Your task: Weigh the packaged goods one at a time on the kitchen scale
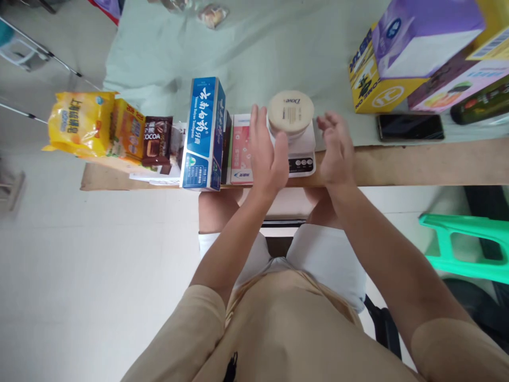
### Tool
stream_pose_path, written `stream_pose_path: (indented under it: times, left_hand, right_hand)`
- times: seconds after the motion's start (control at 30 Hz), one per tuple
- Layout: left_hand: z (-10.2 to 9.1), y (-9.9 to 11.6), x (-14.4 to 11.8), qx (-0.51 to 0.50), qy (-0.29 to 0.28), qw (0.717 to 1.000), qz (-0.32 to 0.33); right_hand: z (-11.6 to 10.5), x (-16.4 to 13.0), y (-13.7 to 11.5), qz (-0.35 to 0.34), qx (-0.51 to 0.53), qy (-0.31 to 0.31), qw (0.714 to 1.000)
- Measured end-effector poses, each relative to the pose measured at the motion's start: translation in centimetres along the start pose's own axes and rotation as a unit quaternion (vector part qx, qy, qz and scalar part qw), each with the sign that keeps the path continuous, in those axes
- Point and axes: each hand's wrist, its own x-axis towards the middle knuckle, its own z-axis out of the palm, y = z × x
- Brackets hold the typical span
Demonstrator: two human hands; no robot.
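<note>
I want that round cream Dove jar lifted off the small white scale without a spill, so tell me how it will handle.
The round cream Dove jar looks rigid plastic, so it should not flex. Its smooth side may be slippery. Squat and wide-lidded, it seems unlikely to tip, though it could roll if laid on its side. It overhangs the small white scale, between the open left hand and right hand.

Both your forearms extend forward from the torso, bare below short sleeves, with your left hand and right hand raised open, palms facing each other, fingers straight and together, gripping nothing.
</note>
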Motion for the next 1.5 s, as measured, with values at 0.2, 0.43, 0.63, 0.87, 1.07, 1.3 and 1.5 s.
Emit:
stream_pose_path:
  times: [0.2, 0.43, 0.63, 0.87, 1.07, 1.3, 1.5]
  left_hand:
    - [-2.4, 1.4, -6.2, 0.038, -0.062, 0.979, 0.191]
    - [-1.3, 1.9, -7.1, 0.063, -0.118, 0.978, 0.161]
    - [0.1, 1.8, -7.0, 0.092, -0.173, 0.973, 0.121]
    - [0.4, 1.6, -7.1, 0.142, -0.262, 0.953, 0.05]
    - [0.6, 2.5, -6.2, 0.188, -0.301, 0.935, -0.009]
    - [0.6, 3.0, -5.8, 0.21, -0.319, 0.923, -0.037]
    - [0.7, 3.1, -5.7, 0.219, -0.327, 0.918, -0.048]
  right_hand:
    - [-2.3, -2.0, 2.0, 0.036, 0.026, 0.044, 0.998]
    - [-2.1, -1.3, 2.3, 0.062, 0.035, 0.039, 0.997]
    - [-2.0, -1.2, 2.4, 0.065, 0.01, 0.049, 0.997]
    - [-1.8, -1.3, 2.1, 0.083, 0.005, 0.054, 0.995]
    - [-1.9, -1.4, 2.1, 0.079, 0.006, 0.048, 0.996]
    - [-1.9, -1.5, 2.0, 0.071, 0.014, 0.05, 0.996]
    - [-2.0, -1.5, 2.2, 0.072, 0.01, 0.05, 0.996]
